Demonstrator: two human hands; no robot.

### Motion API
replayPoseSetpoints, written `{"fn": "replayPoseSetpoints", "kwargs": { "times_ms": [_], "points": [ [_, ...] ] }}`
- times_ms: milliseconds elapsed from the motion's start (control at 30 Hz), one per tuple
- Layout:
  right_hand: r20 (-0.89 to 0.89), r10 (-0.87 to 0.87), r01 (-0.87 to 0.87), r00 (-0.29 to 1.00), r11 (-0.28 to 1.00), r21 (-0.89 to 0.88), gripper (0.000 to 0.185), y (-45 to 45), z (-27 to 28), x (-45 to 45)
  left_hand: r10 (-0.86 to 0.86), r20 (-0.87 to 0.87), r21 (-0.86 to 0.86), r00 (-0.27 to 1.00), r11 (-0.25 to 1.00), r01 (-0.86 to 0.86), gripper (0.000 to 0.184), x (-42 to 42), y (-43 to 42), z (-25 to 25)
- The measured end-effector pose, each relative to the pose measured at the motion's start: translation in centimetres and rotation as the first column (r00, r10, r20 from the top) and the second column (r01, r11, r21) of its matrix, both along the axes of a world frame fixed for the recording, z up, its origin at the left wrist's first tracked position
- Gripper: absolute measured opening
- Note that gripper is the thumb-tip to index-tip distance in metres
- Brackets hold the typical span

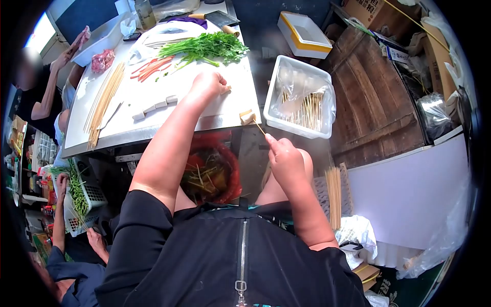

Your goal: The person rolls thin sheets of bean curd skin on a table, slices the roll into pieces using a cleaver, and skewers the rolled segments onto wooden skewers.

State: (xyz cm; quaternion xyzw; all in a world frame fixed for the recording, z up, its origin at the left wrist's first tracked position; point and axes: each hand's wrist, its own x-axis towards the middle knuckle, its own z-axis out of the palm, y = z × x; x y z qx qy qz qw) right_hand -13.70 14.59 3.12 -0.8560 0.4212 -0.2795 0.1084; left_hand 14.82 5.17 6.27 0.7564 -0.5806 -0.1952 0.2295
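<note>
Centre: our right hand point(287, 158), fingers closed on a skewer point(260, 126), one pale roll point(247, 117) mounted. Upper centre: our left hand point(208, 84), pinched, contents unclear. Seemingly done — sticks point(312, 110) in tub point(272, 121), upper right; loose — greens point(215, 48), upper centre.

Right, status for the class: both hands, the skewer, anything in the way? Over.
Left hand pinched over tabletop, contents unclear. Right hand grips bamboo skewer, pale piece on its tip. Leafy greens beyond left hand, not blocking skewer.
</note>
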Motion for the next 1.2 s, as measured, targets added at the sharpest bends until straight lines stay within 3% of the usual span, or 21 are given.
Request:
{"fn": "replayPoseSetpoints", "kwargs": {
  "times_ms": [300,600,700,800,933,1000,1033,1100,1133,1200],
  "points": [
    [-0.191,-0.043,0.056,0.981,0.997,0.062,0.026,0.4,4.0,0.9,-0.042,-0.014,-0.028,0.999,0.999,0.042,0.021,-0.2,0.4,0.2],
    [-0.115,-0.016,0.026,0.993,0.996,0.085,0.027,-1.4,1.6,2.3,-0.174,0.04,-0.223,0.984,0.958,0.178,0.008,0.6,0.6,-0.7],
    [-0.101,0.009,-0.002,0.995,0.997,0.072,0.026,-2.4,1.3,3.5,-0.278,0.113,-0.129,0.954,0.948,0.292,0.017,1.2,0.5,0.0],
    [-0.037,0.049,-0.049,0.998,0.999,0.017,0.024,-4.4,0.4,5.4,-0.29,0.047,0.005,0.956,0.957,0.29,0.013,1.4,0.3,0.9],
    [0.035,0.106,-0.103,0.994,0.992,-0.07,0.022,-6.8,-0.1,7.6,-0.331,0.12,-0.002,0.936,0.943,0.334,0.014,2.3,0.0,0.3],
    [0.068,0.093,-0.086,0.993,0.991,-0.105,0.02,-7.8,0.4,7.7,-0.259,0.123,-0.221,0.958,0.934,0.281,0.019,3.0,0.8,0.1],
    [0.059,0.098,-0.092,0.993,0.99,-0.104,0.02,-8.6,0.3,7.9,-0.175,0.234,-0.377,0.956,0.89,0.255,0.025,3.4,1.3,0.2],
    [-0.024,0.01,-0.012,1.0,0.995,-0.097,0.02,-9.7,0.1,8.3,-0.041,0.211,-0.595,0.977,0.787,0.162,0.025,4.7,2.7,0.5],
    [-0.149,-0.054,0.052,0.987,0.999,-0.016,0.02,-9.5,0.8,8.8,0.012,0.102,-0.635,0.995,0.771,0.056,0.023,5.0,3.8,0.9],
    [-0.231,-0.06,0.042,0.971,0.996,-0.082,0.02,-9.1,1.2,9.4,0.142,-0.051,-0.7,0.988,0.701,-0.137,0.02,5.6,6.1,0.4]
  ]
}}
